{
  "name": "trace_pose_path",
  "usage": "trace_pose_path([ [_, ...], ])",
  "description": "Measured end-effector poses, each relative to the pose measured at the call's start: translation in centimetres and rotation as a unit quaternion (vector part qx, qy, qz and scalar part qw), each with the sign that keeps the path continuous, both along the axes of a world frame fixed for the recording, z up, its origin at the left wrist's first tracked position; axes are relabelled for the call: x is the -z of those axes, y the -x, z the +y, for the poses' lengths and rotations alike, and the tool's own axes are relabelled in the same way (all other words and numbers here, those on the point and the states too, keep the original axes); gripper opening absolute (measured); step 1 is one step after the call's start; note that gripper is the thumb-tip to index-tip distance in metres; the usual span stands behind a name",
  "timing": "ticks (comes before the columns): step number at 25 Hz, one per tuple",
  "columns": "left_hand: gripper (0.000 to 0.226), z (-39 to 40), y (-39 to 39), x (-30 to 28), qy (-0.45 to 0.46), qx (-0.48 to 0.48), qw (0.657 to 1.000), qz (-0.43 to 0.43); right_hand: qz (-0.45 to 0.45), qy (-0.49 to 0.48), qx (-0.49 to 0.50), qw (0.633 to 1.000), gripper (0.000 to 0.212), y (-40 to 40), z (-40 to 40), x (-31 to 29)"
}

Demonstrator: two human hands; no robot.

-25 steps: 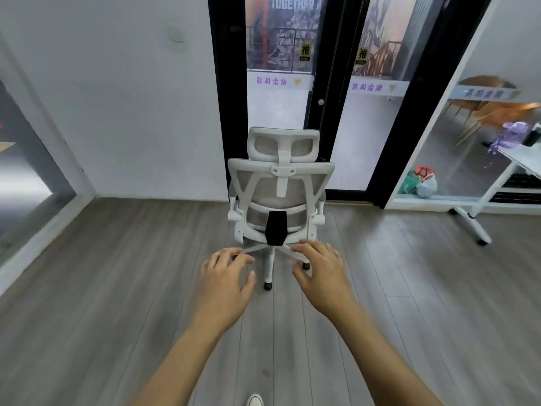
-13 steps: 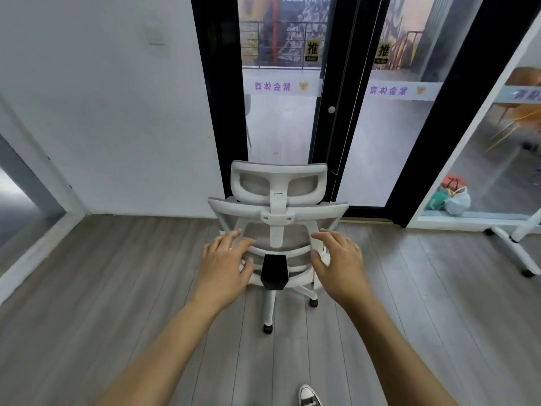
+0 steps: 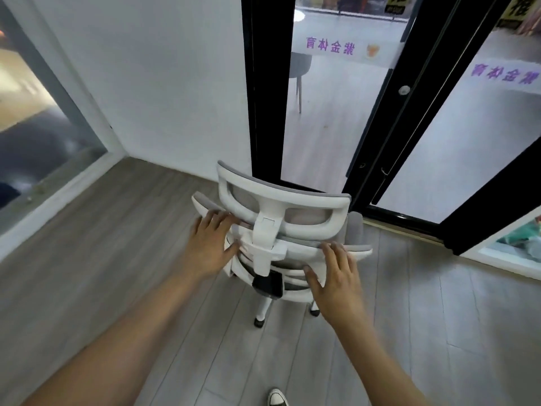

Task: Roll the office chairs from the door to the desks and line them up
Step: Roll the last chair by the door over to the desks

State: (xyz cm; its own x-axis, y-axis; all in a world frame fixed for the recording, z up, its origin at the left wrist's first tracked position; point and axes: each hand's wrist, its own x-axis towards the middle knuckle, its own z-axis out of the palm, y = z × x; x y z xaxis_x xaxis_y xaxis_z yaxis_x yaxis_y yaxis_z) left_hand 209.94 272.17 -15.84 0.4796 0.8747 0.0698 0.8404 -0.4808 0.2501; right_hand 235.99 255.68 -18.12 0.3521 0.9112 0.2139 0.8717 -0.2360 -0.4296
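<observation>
While the white office chair (image 3: pixel 281 230) is standing just beside the glass door (image 3: pixel 377 112), the left hand (image 3: pixel 209 247) and right hand (image 3: pixel 336 279) are resting spread on its backrest, not yet clenching, so gripping and turning it deskward probably comes next.

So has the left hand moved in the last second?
Yes. The left hand has gone forward, toward the black door frame, and now reaches the white chair back's top edge.
</observation>
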Motion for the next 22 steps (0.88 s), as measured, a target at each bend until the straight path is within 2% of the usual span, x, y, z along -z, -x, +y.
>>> trace_pose_path([
  [3,0.060,1.5,0.9,0.3,0.017,0.002,1.000,-0.004,-0.002,-0.017,-0.020,1.000,0.055,0.2,0.7,0.4],
  [5,0.046,1.8,0.5,-0.2,0.014,0.005,1.000,-0.026,-0.006,-0.025,-0.029,0.999,0.047,0.3,1.6,0.5],
  [7,0.033,0.8,0.9,0.0,-0.017,0.009,0.999,-0.047,-0.023,-0.021,-0.046,0.998,0.042,0.3,1.6,0.7],
  [10,0.033,-2.1,2.5,0.7,-0.047,0.002,0.998,-0.049,-0.063,-0.056,-0.107,0.991,0.044,-0.6,0.6,1.7],
  [15,0.030,-9.0,5.5,1.5,-0.037,-0.098,0.991,-0.086,-0.045,-0.085,-0.207,0.974,0.040,-1.2,0.0,1.8],
  [19,0.035,-14.9,7.9,1.4,-0.040,-0.209,0.971,-0.112,-0.036,-0.073,-0.284,0.955,0.036,0.7,1.2,0.7],
  [22,0.024,-18.2,10.7,1.5,-0.056,-0.288,0.949,-0.117,-0.036,-0.069,-0.321,0.944,0.038,4.3,2.7,0.8],
])
